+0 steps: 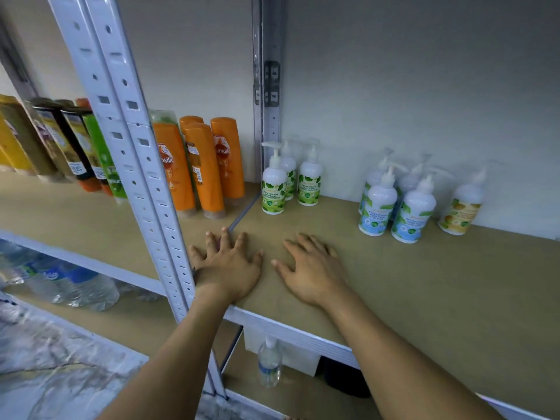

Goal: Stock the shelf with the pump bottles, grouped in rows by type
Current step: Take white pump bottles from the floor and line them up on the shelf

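Observation:
Three white pump bottles with green labels (274, 183) stand at the back left of the tan shelf board (424, 283). Several blue-labelled pump bottles (394, 204) stand in a group to their right. One yellow-labelled pump bottle (462, 207) stands furthest right, by the wall. My left hand (225, 266) lies flat on the board near the front, fingers spread, holding nothing. My right hand (312, 268) lies flat beside it, also empty. Both hands are well in front of the bottles.
A white perforated upright post (145, 183) crosses in front of my left wrist. Orange shampoo bottles (200, 168) and darker bottles (75, 147) fill the neighbouring shelf on the left. Water bottles (69, 283) lie on the lower shelf, and one clear bottle (269, 362) stands below.

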A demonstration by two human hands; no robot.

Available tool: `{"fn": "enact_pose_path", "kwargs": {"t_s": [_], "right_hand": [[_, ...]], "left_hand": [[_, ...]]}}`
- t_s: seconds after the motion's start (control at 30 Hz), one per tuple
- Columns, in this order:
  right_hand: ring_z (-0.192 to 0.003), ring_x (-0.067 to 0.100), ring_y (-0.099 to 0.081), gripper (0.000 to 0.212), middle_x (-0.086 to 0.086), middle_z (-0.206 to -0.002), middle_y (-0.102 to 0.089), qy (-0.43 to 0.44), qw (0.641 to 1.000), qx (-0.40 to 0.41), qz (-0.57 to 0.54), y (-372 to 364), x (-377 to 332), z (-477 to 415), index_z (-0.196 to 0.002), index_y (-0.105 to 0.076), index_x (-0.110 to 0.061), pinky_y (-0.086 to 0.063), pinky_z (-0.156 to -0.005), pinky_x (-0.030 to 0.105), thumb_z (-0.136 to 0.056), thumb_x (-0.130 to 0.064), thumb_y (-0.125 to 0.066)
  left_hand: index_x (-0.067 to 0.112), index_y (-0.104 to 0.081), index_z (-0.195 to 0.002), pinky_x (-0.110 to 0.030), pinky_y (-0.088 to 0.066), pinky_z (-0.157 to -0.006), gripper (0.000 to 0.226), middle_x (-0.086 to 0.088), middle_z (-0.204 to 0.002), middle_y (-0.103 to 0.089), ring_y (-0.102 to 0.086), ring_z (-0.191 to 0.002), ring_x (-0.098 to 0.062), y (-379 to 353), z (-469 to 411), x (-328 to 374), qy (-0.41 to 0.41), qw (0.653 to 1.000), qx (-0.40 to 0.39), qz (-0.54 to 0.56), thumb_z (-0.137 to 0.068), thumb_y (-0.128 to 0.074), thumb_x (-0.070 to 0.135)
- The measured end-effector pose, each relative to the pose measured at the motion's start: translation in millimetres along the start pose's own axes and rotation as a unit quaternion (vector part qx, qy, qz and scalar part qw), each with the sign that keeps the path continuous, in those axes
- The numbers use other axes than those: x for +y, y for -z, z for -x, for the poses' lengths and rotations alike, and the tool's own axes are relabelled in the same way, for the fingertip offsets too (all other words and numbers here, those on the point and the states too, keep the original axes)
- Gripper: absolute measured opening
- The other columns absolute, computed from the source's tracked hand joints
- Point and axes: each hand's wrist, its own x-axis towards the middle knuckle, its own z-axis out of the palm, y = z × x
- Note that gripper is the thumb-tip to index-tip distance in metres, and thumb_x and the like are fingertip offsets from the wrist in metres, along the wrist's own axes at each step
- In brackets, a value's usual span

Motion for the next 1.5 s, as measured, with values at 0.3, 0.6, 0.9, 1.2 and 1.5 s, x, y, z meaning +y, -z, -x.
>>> {"fn": "enact_pose_path", "kwargs": {"t_s": [0.3,0.6,0.9,1.2,1.5], "right_hand": [[-0.155,0.021,0.000,0.071,-0.002,-0.169,-0.002,0.044,0.998,-0.023,0.048,3.0,-21.2,109.0,-0.158,-0.014,-0.034,-0.003,-0.122,0.051,-0.097,-0.067,-0.026],[-0.154,0.027,-0.004,0.077,0.000,-0.168,-0.005,0.145,0.982,-0.122,0.017,-33.0,-84.6,216.8,-0.159,-0.012,-0.033,-0.012,-0.122,0.051,-0.096,-0.063,-0.043],[-0.141,0.028,-0.038,0.082,0.002,-0.159,-0.032,0.296,0.896,-0.327,0.055,-104.3,-187.5,280.2,-0.158,-0.013,-0.036,-0.040,-0.108,0.047,-0.094,-0.052,-0.060],[-0.125,0.027,-0.053,0.067,0.000,-0.144,-0.052,0.306,0.875,-0.373,0.037,-172.9,-279.6,303.4,-0.148,-0.037,-0.036,-0.049,-0.095,0.042,-0.088,-0.040,-0.068],[-0.116,0.032,-0.056,0.057,0.004,-0.133,-0.058,0.225,0.886,-0.400,0.070,-245.1,-313.7,274.8,-0.127,-0.041,-0.047,-0.050,-0.094,0.051,-0.071,-0.053,-0.054]], "left_hand": [[0.025,-0.041,-0.153,-0.041,-0.019,-0.119,0.069,0.001,-0.162,-0.033,-0.025,-0.151,-0.021,-0.5,84.3,-17.5,-0.199,0.978,0.061,0.007,-0.099,-0.009,0.055],[0.030,-0.046,-0.147,-0.041,-0.031,-0.117,0.046,0.006,-0.165,-0.023,-0.029,-0.149,-0.021,-62.0,247.8,-139.5,-0.132,0.985,-0.022,0.111,-0.103,-0.047,0.045],[0.016,-0.068,-0.126,-0.025,-0.040,-0.101,0.037,-0.005,-0.133,-0.063,-0.061,-0.122,-0.026,-118.5,454.0,-286.3,0.128,0.976,-0.066,0.164,-0.091,-0.071,0.029],[0.023,-0.068,-0.123,-0.043,-0.053,-0.087,0.044,-0.003,-0.125,-0.061,-0.061,-0.114,-0.029,-181.0,609.8,-344.5,0.339,0.929,-0.028,0.148,-0.080,-0.080,0.030],[0.024,-0.068,-0.121,-0.032,-0.048,-0.074,0.031,0.005,-0.099,-0.057,-0.062,-0.076,-0.011,-212.3,639.6,-335.7,0.403,0.881,0.011,0.247,-0.089,-0.071,0.023]]}}
